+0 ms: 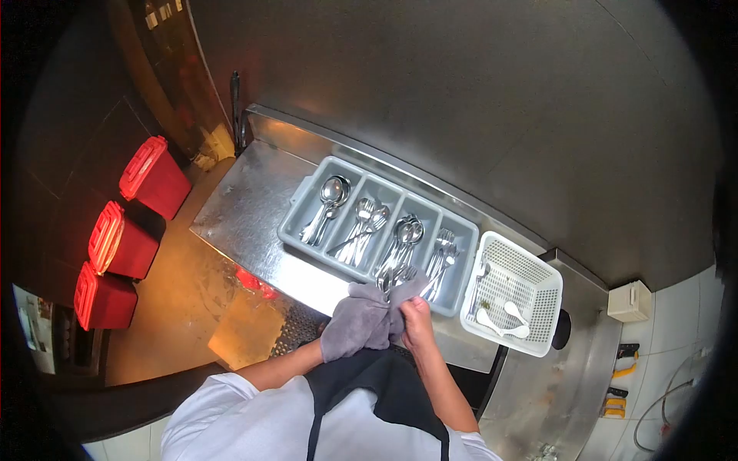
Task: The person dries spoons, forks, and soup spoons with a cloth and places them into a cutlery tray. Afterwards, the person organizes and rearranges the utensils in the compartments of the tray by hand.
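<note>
A grey towel drapes over my left hand and hides its fingers; the hand itself is covered, and the forearm comes out below the cloth. Heads of several spoons and forks poke out at the towel's upper edge, over the cutlery tray's near side. My right hand is closed on the towel's right edge, fingers pinched together. Just beyond both hands lies a grey cutlery tray with compartments. Large spoons fill the leftmost one; forks and spoons lie in the others.
Right of the tray stands a white perforated basket holding white soup spoons. Both rest on a steel counter against a wall. Red lidded bins stand on the floor at left. Yellow-handled tools hang at far right.
</note>
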Action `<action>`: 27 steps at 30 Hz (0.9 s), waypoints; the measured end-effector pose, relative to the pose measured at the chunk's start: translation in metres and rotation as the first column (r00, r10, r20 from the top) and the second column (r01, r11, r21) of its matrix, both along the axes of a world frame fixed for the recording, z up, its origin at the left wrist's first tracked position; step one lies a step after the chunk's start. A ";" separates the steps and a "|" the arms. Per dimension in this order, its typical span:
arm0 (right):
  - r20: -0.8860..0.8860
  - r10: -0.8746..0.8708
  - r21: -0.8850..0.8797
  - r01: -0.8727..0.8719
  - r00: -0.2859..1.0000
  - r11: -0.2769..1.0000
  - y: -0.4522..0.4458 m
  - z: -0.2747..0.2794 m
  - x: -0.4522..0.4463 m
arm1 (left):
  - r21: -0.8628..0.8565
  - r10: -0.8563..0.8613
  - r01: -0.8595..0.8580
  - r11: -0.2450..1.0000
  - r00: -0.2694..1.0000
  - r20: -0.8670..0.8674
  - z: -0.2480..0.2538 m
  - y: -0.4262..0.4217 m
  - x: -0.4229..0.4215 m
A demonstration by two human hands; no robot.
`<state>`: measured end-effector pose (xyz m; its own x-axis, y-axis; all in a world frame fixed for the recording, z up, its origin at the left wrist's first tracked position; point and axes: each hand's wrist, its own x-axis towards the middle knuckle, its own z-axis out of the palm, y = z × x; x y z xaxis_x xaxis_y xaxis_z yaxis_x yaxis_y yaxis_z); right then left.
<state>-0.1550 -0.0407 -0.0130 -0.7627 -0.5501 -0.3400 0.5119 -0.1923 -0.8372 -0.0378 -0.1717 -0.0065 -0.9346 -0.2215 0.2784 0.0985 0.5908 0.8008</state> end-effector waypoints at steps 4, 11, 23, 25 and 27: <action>0.057 -0.142 -0.062 0.145 0.988 0.987 0.006 0.010 -0.030 | -0.037 -0.104 0.107 0.994 0.992 0.073 -0.001 0.001 -0.002; 0.001 0.046 0.086 -0.046 0.999 0.995 0.017 0.005 0.001 | 0.098 -0.152 0.143 0.985 0.985 0.081 0.021 0.004 -0.015; -0.067 0.073 0.096 -0.066 0.995 0.993 0.027 0.010 -0.028 | -0.070 -0.386 0.401 0.913 0.908 0.163 0.073 -0.003 -0.025; -0.051 -0.037 0.015 0.037 0.998 0.999 0.014 0.016 -0.017 | -0.106 -0.362 0.365 0.925 0.931 0.043 0.020 0.000 -0.026; -0.077 -0.076 0.036 0.079 0.994 0.996 0.011 0.010 -0.016 | 0.310 -0.246 0.235 0.921 0.969 -0.004 -0.011 -0.002 -0.015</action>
